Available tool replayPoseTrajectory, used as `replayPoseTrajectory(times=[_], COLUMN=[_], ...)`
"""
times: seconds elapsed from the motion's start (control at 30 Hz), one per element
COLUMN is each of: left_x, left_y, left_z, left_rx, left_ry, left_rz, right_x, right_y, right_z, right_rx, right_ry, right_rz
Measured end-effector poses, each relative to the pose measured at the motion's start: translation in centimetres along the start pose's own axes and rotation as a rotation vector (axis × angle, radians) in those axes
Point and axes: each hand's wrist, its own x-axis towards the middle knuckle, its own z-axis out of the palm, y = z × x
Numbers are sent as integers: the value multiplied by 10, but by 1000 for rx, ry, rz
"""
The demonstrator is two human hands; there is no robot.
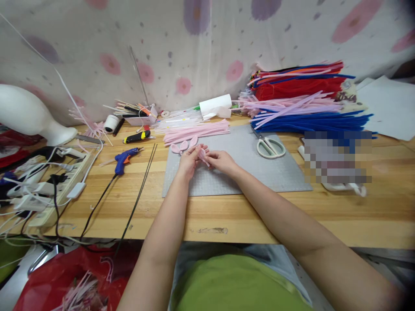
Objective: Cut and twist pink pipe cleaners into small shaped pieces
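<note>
Over the grey cutting mat (227, 183), my left hand (190, 160) grips a small pink pipe-cleaner petal (202, 154) between thumb and fingers. From the other side, my right hand (222, 161) pinches the lower end of the same petal. Just beyond my left hand, finished-looking pink pipe-cleaner loops (180, 147) rest at the mat's far left edge. Behind them lies a bundle of light pink pipe cleaners (197, 131). Scissors with pale handles (271, 147) lie on the mat, right of my hands.
A blue hot glue gun (122, 161), a yellow-black cutter (137, 137) and thin dark rods (142, 185) lie left. Blue pipe cleaners (311, 122) and red ones (295, 88) are piled back right. A power strip (61, 194) with tangled cables and a foam head (29, 114) stand far left.
</note>
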Motion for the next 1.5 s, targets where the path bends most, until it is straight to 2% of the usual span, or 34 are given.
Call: replayPoseTrajectory(times=[0.13, 0.2, 0.27, 0.37, 0.5, 0.7, 0.8, 0.9, 1.03, 1.13, 1.2, 1.33, 1.5], left_x=[0, 1, 2, 4, 3, -2, -4, -6, -9, -11, -11, -6, 5], left_y=[-2, -4, -7, -11, -16, -17, -16, -15, -11, -9, -9, -15, -22], left_z=[1, 2, 2, -1, -2, 4, 6, 8, 10, 10, 10, 8, 3], left_rx=[41, 73, 131, 299, 507, 443, 418, 403, 377, 362, 354, 408, 566], left_ry=[89, 145, 169, 128, 0, -76, -88, -71, -78, -48, -30, -60, -132], left_rz=[90, 128, 157, 222, 274, 197, 180, 166, 33, -30, -45, -32, 73], right_x=[1, -1, -2, -1, 3, 3, 3, 4, 7, 8, 8, 9, 9], right_y=[4, 2, -1, -2, 0, -7, -9, -7, -2, 0, 0, 1, 1], right_z=[3, 4, 2, -4, -15, -26, -28, -28, -26, -27, -28, -28, -23], right_rx=[-70, -114, -197, -242, -113, 19, 7, -65, -41, -30, -101, -282, -314], right_ry=[211, 238, 207, 205, 191, 82, 38, 60, 184, 132, 80, 105, 228], right_rz=[-58, -71, -98, -122, -85, -26, -13, -40, -68, -83, -112, -143, -119])
